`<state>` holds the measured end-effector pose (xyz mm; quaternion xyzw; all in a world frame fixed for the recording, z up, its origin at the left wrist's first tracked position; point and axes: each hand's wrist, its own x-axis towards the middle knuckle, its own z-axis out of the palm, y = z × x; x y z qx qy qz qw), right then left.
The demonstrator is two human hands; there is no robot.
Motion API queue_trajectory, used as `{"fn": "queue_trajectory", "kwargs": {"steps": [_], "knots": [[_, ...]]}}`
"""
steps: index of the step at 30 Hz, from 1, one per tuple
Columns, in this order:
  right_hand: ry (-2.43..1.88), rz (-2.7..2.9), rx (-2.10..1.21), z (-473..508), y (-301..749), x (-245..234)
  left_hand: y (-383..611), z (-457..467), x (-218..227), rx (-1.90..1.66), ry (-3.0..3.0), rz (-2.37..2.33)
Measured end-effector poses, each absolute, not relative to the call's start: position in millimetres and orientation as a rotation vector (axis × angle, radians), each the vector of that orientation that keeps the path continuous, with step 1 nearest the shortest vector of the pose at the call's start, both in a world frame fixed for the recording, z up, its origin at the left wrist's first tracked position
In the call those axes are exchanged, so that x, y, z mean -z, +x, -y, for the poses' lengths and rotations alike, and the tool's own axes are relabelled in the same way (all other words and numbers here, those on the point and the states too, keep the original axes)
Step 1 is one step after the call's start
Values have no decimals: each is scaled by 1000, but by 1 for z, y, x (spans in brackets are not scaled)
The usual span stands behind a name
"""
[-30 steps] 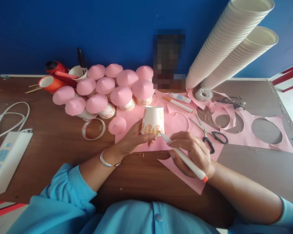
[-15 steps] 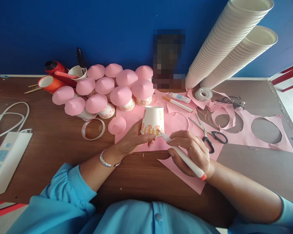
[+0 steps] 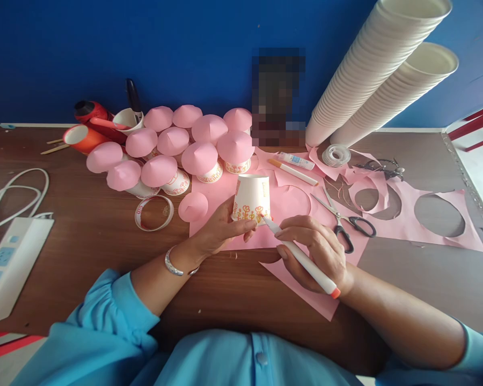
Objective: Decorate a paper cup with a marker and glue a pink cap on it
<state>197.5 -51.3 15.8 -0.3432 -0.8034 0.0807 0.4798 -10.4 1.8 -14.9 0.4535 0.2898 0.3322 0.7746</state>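
My left hand (image 3: 223, 225) is closed around the lower left of an upside-down white paper cup (image 3: 253, 190), held above pink paper. Red-orange and yellow flowers are drawn along the cup's wider lower part. In my right hand (image 3: 316, 249) is a white marker pen (image 3: 309, 265) with an orange-red end. Its tip meets the cup's flowered band at the right, or comes very near it. Beyond the cup stand several decorated cups under pink paper cones (image 3: 199, 158). A smaller pink cone (image 3: 193, 207) lies left of my left hand.
Scissors (image 3: 338, 217), another marker (image 3: 293, 172), a glue bottle (image 3: 296, 160) and a tape roll (image 3: 336, 155) lie on the right, among pink paper cutouts (image 3: 402, 225). Tall cup stacks (image 3: 370, 69) lean at the wall. A power strip (image 3: 18, 262) and a white paper ring (image 3: 153, 213) are left.
The cup has turned very slightly in my left hand. My right hand and the marker stay almost in the same place.
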Motion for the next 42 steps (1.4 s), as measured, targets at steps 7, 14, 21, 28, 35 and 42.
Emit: {"fn": "queue_trajectory", "kwargs": {"steps": [7, 14, 21, 28, 35, 42], "knots": [[-813, 1973, -182, 51, 198, -17, -8, -2, 15, -767, 929, -607], [-798, 1951, -197, 50, 199, -18, -9, -5, 13, -775, 797, -571], [-786, 1953, -220, 52, 199, -18, -10, -7, 12, -791, 688, -557], [-781, 1957, -207, 51, 199, -17, -9, -7, 11, -765, 697, -612], [-784, 1946, -202, 50, 199, -17, -9, -7, 11, -775, 717, -567], [-783, 1945, -198, 50, 199, -17, -11, -6, 10, -775, 714, -548]]}}
